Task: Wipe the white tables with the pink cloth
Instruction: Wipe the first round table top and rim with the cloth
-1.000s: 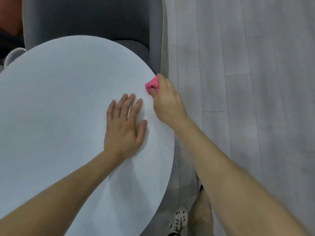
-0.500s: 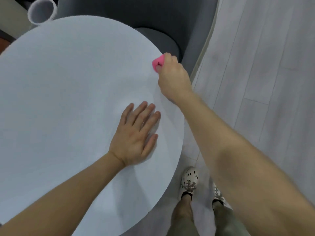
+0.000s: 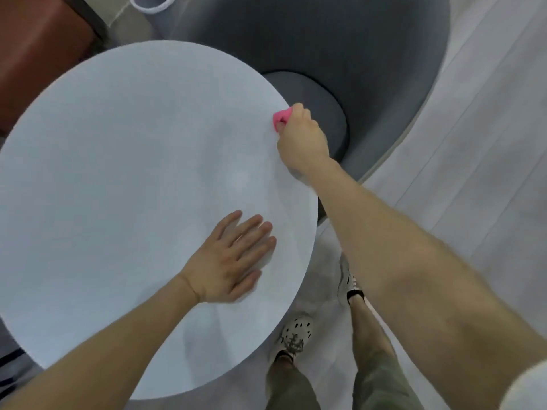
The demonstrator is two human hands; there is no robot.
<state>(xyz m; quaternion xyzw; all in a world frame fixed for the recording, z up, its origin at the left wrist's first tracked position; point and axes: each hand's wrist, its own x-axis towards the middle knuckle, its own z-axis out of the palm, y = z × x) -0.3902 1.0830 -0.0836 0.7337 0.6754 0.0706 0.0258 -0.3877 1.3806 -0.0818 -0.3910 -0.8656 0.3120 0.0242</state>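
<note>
Round white counter (image 3: 118, 187) took up most of the view, nothing on it but the two hands. Grey armchair (image 3: 340, 54) sat just behind, its seat cushion close under the far-right rim.

Left hand (image 3: 231, 261) lay flat on the top near the right edge. Fingers straight, slightly spread, holding nothing. Read it as a brace.

Right hand (image 3: 303, 137) was at the far-right rim, fingers curled tight round the pink cloth (image 3: 280, 117). The cloth was bunched into a small wad, and only a bit of it showed past the knuckles. It touched the counter right at the edge, with the chair cushion just beyond.

Step in hand, my read: an edge pass, wiping along the rim rather than the middle. No streaks or dirt visible, so couldn't tell how much of the top was done. Task says tables, plural, and only one was in view, so probably well short of finished.

Next move would call for:
- Pressing the cloth onto the rim and following the curve toward the far side.
- The reach gets long there, so step round or lean in.
- Moving the left hand along as the brace.
- Risk: the wad slides off the edge toward the chair.
</note>
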